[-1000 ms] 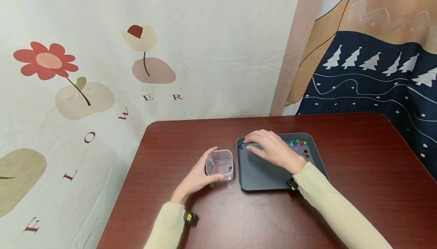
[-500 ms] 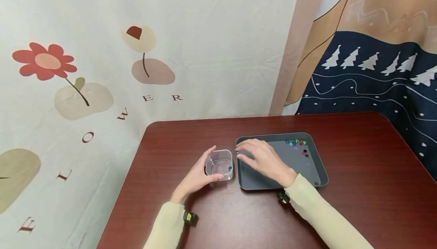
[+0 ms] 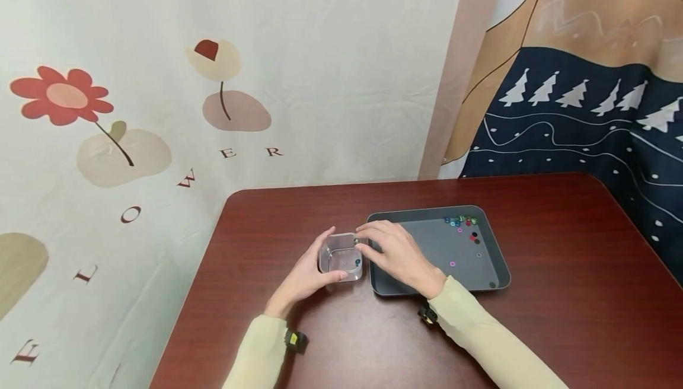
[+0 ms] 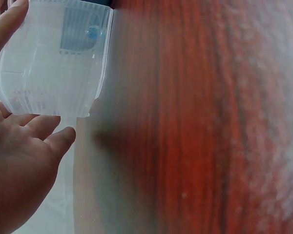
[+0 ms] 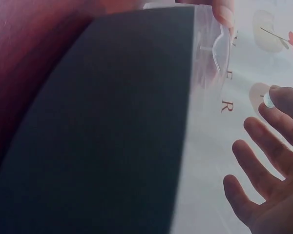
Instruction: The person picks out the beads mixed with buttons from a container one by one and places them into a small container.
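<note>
My left hand [image 3: 305,279] holds a clear square plastic box [image 3: 341,254] at its left side, thumb on the near side and fingers at the back. Inside the box lies one blue bead [image 3: 357,262], which shows through the wall in the left wrist view. My right hand [image 3: 397,257] is at the box's right rim and pinches a small bead [image 5: 268,100] between thumb and forefinger. That bead looks greenish from the head. The other right fingers spread apart in the right wrist view.
Right of the box sits a dark grey tray [image 3: 427,285], partly under my right hand. Several coloured beads [image 3: 461,221] cluster at its far right corner; a purple ring-shaped bead [image 3: 452,264] lies nearer its middle. The brown table [image 3: 576,258] ends at a printed curtain [image 3: 347,80].
My right hand has moved left and nearer from the tray's far left corner to the box rim, bringing a bead. My left hand keeps its hold on the box.
</note>
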Action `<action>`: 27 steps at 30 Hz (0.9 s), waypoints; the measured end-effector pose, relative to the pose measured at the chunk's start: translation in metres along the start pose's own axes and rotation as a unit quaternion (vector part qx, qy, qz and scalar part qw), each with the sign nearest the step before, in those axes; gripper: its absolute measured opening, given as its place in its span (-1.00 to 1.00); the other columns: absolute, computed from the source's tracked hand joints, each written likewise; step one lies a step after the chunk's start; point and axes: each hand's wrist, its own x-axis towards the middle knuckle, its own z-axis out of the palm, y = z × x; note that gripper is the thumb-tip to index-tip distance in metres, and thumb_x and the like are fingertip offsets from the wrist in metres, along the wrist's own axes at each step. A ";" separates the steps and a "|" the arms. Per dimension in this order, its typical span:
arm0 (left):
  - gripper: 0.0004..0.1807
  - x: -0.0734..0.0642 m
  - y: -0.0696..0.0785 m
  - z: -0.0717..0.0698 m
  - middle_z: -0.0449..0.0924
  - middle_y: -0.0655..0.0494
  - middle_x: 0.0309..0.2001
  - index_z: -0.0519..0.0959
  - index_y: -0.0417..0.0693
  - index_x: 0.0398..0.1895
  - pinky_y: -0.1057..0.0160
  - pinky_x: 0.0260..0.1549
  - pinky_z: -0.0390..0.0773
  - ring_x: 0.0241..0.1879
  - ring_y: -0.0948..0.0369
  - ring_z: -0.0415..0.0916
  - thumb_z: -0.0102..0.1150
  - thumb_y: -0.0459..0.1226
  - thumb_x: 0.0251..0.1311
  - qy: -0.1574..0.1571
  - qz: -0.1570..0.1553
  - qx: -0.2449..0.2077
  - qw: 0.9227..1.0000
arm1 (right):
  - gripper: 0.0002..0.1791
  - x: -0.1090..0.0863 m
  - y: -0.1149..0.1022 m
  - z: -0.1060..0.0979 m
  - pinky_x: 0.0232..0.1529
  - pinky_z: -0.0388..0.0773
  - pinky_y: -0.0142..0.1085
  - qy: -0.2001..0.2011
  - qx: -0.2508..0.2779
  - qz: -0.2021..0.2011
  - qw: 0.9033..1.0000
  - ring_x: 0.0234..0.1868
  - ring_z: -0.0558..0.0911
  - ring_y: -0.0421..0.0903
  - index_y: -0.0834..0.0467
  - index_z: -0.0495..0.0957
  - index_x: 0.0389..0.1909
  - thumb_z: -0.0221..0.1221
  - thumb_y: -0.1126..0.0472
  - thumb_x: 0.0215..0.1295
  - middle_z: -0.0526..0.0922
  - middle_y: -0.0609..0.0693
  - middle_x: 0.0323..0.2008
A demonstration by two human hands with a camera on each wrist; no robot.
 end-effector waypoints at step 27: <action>0.13 -0.001 0.001 0.001 0.31 0.03 0.47 0.09 0.05 0.65 -0.11 0.26 0.36 0.26 0.05 0.42 0.58 -0.06 0.08 0.000 -0.002 -0.009 1.000 | -0.76 -0.001 0.003 0.024 0.07 0.58 -0.07 -0.027 0.005 0.015 1.000 0.06 0.65 -0.05 0.10 0.73 0.04 0.34 0.17 0.40 0.70 -0.05 0.07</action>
